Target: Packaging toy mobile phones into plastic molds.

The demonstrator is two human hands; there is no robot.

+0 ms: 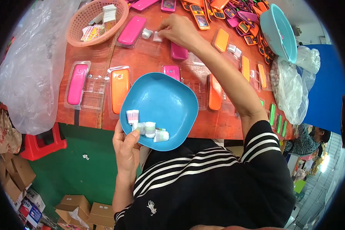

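My left hand [126, 151] grips the rim of a blue plastic bowl [163, 97], its thumb over the near left edge. Several small white paper-wrapped packets [150, 129] lie in the bowl's near side. Stretched toward the far side of the table, my right hand [180, 30] has its fingertips together on a small white packet [157, 37]. Another white packet [147, 33] sits just left of it, beside a pink toy phone [132, 30] in a clear plastic tray. The bowl partly covers a pink phone [171, 71] behind it.
Orange toy phones [120, 90] and pink ones lie in clear trays across the red wooden table [92, 53]. A pink basket [74, 34] with cards stands far left. At the far right are a phone pile [249, 27], a light blue basin [276, 34] and plastic bags [289, 90].
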